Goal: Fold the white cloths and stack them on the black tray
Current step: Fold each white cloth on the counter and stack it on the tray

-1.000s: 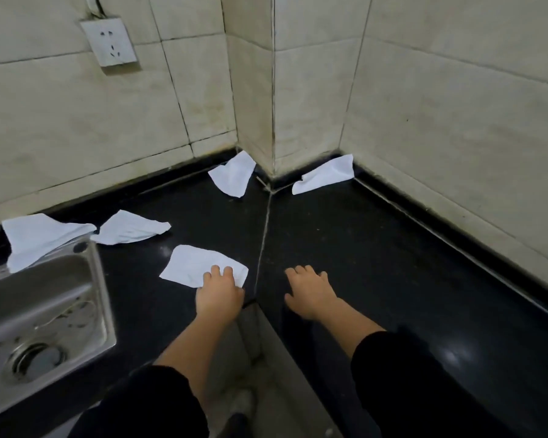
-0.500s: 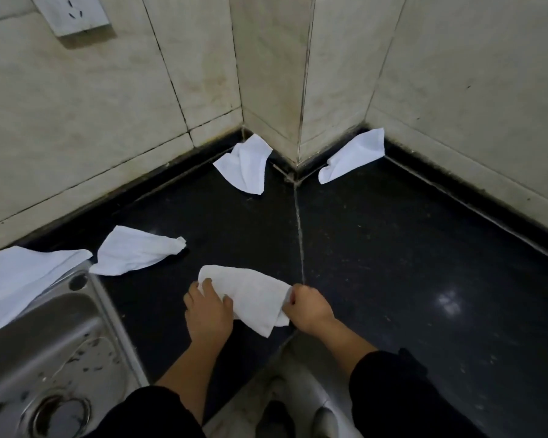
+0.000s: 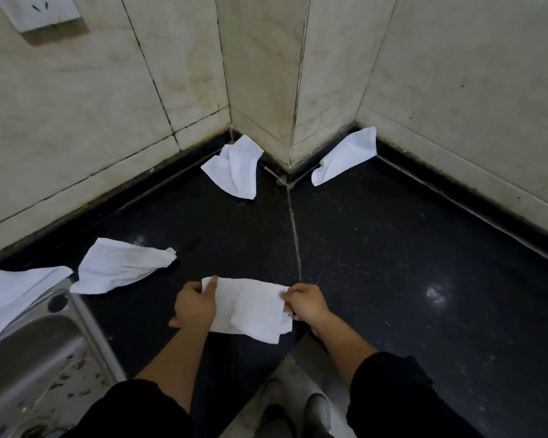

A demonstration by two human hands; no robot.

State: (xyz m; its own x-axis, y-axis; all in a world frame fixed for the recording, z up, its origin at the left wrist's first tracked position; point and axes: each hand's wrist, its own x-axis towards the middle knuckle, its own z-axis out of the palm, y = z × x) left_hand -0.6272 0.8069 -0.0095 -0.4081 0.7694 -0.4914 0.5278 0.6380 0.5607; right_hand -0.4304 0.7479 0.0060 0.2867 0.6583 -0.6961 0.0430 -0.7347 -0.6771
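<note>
A white cloth (image 3: 250, 306) hangs stretched between both hands just above the black counter's front corner. My left hand (image 3: 195, 306) pinches its left edge and my right hand (image 3: 304, 303) pinches its right edge. Other white cloths lie loose on the counter: a crumpled cloth (image 3: 121, 265) to the left, a cloth (image 3: 4, 289) draped over the sink's rim, a cloth (image 3: 234, 167) at the back against the wall, and a cloth (image 3: 345, 156) to the right of the wall corner. No black tray is in view.
The black counter (image 3: 393, 248) wraps around a tiled wall corner (image 3: 295, 90). A steel sink (image 3: 29, 358) sits at the lower left. A wall socket (image 3: 38, 7) is at the top left. My shoes and the floor show below the counter's front edge.
My left hand first pressed the cloth flat while my right hand rested on the counter. Both hands then took the cloth, lifted it and spread it out between them. The view tilted down.
</note>
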